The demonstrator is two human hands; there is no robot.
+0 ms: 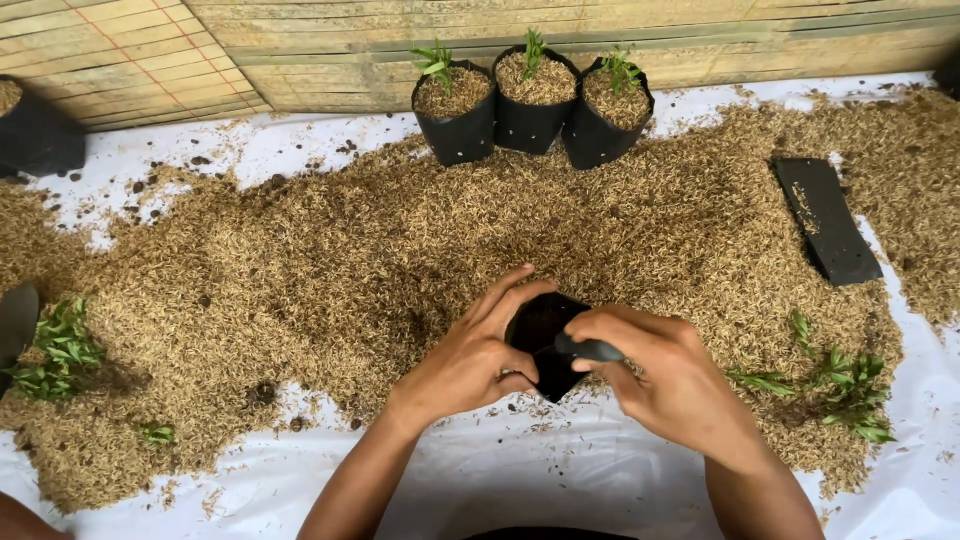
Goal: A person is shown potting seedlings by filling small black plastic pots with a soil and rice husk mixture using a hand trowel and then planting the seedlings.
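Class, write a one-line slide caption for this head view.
Two hands, left and right, open an empty black bag over husks.

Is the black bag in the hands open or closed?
Open: both hands spread the black bag's mouth, showing its dark inside.

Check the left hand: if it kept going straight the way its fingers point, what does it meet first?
The left hand points up and right, its fingers already on the black bag both hands hold. Past the bag, likely the husk pile, then the three filled bags at the back; depth is unclear.
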